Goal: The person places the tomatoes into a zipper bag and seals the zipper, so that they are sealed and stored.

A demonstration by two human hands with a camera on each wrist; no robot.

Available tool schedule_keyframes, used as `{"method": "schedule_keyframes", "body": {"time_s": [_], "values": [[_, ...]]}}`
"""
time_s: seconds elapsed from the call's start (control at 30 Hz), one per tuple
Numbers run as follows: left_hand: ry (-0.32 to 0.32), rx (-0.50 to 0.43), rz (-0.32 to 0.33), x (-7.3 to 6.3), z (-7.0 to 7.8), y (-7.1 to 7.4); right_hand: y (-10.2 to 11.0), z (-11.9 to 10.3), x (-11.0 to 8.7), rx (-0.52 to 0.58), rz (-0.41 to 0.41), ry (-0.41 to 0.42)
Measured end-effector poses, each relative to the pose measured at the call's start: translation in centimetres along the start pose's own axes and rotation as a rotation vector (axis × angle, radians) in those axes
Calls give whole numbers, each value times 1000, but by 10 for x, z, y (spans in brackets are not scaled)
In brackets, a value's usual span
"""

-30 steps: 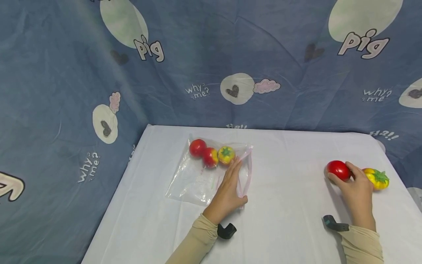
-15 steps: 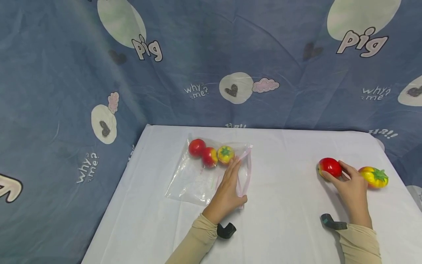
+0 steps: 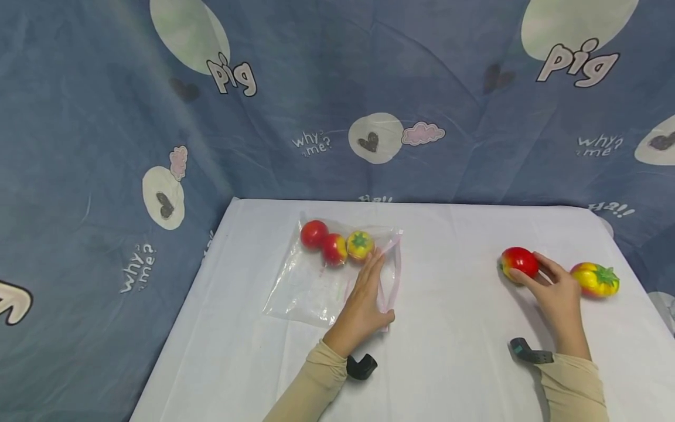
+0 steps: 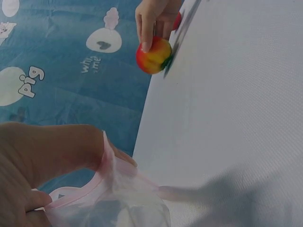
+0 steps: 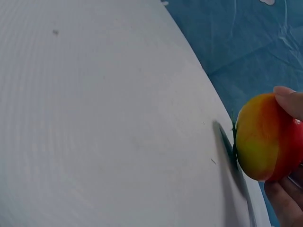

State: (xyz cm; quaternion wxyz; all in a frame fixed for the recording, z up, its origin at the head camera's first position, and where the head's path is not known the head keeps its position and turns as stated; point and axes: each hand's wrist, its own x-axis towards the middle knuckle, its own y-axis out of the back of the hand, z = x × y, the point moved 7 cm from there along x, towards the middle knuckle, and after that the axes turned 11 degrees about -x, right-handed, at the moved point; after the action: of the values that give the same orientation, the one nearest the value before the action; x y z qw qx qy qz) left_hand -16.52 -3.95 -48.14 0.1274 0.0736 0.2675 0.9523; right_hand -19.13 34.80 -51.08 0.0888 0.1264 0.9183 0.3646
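In the head view my right hand pinches a glossy red-and-yellow fruit between thumb and fingers, above the right side of the table. Its yellow side and green leafy end show in the right wrist view. My left hand spreads its fingers at the mouth of a clear zip bag, propping the pink-edged opening apart. Inside the bag lie a red fruit, a red-and-yellow fruit and a yellow fruit with a green calyx.
Another yellow-and-red fruit with a green calyx lies on the white table, just right of my right hand. A blue printed curtain hangs behind the table and along its left side.
My right hand has carried the fruit to the left, away from the yellow-and-red one on the table. My left hand has stayed at the bag's mouth.
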Motion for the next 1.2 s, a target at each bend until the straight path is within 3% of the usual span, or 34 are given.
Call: {"method": "schedule_keyframes", "body": {"time_s": [0.3, 0.87, 1.2], "values": [[-5, -21, -9, 0, 1, 1, -12, -11, 1, 5, -36, 35], [3, -10, -9, 0, 2, 2, -32, -45, -9, -17, -25, 209], [4, -11, -11, 0, 1, 1, -48, -61, -15, -15, -91, 298]]}}
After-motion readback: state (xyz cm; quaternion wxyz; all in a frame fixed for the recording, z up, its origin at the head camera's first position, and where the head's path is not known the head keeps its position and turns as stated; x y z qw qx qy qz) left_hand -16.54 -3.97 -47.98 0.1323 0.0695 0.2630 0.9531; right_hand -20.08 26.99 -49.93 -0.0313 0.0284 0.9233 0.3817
